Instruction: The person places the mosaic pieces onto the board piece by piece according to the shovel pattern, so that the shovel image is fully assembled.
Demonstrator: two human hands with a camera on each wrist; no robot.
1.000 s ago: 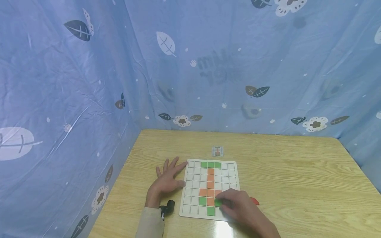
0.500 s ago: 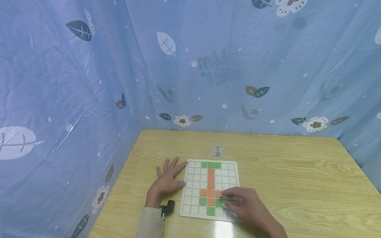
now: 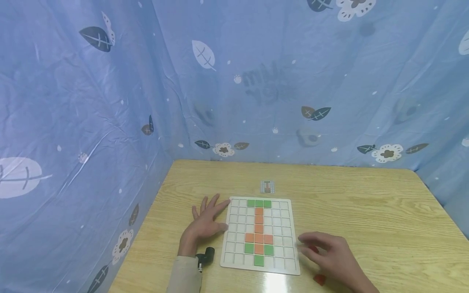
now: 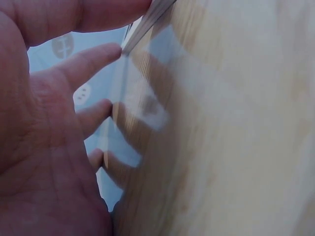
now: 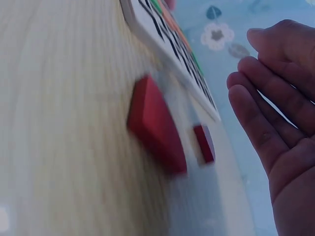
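A white grid board (image 3: 286, 221) lies on the table, with green tiles (image 3: 259, 260) and orange tiles (image 3: 259, 219) in several of its squares. My left hand (image 3: 205, 224) is spread along the board's left side, its index finger and thumb at the edge. In the left wrist view that hand's fingers (image 4: 93, 64) are straight. My right hand (image 3: 326, 254) hovers just off the board's right edge, fingers loosely bent and holding nothing. Beneath it lie two red pieces: a nearer piece (image 5: 155, 128) and a smaller-looking one (image 5: 204, 143). The nearer red piece (image 3: 319, 279) shows below the hand in the head view.
Behind the board lies a small picture card (image 3: 267, 186) with a grid pattern. A black object (image 3: 206, 256) sits by my left wrist. A blue patterned curtain (image 3: 234, 81) closes off the back and left of the wooden table (image 3: 351, 195).
My right hand has left the green tile at the lower right of the pattern and moved right, off the board, over the red pieces. My left hand stays put.
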